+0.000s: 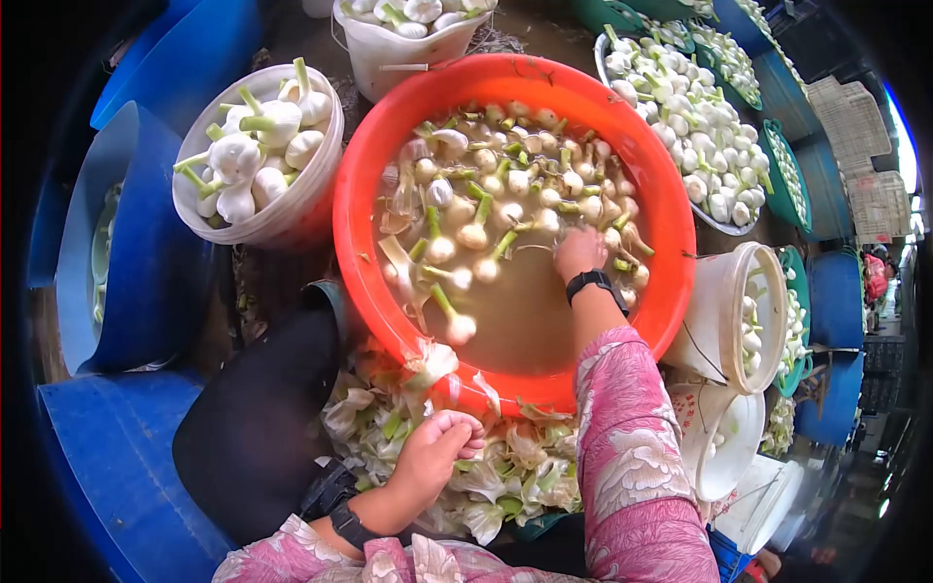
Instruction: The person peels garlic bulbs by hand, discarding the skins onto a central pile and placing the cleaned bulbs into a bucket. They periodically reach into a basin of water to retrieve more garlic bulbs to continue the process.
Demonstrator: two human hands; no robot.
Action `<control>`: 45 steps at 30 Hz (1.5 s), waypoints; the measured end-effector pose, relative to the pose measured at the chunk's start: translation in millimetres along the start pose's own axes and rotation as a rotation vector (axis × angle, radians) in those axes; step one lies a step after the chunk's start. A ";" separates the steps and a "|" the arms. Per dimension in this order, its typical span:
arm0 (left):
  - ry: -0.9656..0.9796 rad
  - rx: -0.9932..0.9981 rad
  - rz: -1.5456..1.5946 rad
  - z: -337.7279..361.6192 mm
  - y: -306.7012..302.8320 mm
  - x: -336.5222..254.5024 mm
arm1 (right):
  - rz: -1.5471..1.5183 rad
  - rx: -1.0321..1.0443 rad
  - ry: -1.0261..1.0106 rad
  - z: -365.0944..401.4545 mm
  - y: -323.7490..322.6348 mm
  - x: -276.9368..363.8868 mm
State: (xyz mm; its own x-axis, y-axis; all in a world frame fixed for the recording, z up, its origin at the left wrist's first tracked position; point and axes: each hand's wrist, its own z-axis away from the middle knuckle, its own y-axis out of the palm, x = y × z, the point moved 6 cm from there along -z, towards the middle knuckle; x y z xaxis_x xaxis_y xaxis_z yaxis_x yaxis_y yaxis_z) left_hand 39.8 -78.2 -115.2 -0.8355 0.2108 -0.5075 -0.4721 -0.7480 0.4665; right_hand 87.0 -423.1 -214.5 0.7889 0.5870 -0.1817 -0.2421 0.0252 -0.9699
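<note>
A large orange-red tub (352, 243) holds murky water (525, 311) with many garlic bulbs (472, 236) floating in it, several with green stems. My right hand (580, 255) reaches into the tub on its right side, among the bulbs. The water hides its fingertips, so any grip there cannot be seen. Below the tub's front rim, my left hand (437, 449) is curled closed, and nothing shows between its fingers. It hovers over a heap of pale garlic peelings (505, 471). A strip of peel (431, 364) hangs over the rim near this hand.
A white bucket of garlic (330, 146) stands left of the tub, another white bucket (389, 58) behind it. A metal basin (729, 229) piled with bulbs sits at back right. White buckets (714, 321) lie tilted at right. Blue containers (146, 262) line the left side.
</note>
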 end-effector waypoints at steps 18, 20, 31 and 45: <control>0.494 0.423 -0.096 52.8 36.5 -32.1 | -1.914 0.562 0.210 311.1 -124.3 29.3; 0.481 0.432 0.052 58.4 35.9 -24.3 | -1.687 0.472 0.130 328.6 -141.0 16.3; 0.583 0.466 -0.311 89.5 51.0 -25.3 | -0.801 -0.321 -0.539 383.2 -197.1 6.4; 0.393 0.406 0.095 54.0 29.4 3.8 | -0.709 -0.375 -0.127 373.7 -188.5 23.1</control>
State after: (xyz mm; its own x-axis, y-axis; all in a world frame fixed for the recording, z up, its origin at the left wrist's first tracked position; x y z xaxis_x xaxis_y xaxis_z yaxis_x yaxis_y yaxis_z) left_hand 7.6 -65.4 -64.3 -0.7485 -0.1534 -0.6451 -0.5356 -0.4337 0.7246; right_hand -60.2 -111.9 24.7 0.6082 0.6208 0.4947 0.5147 0.1660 -0.8411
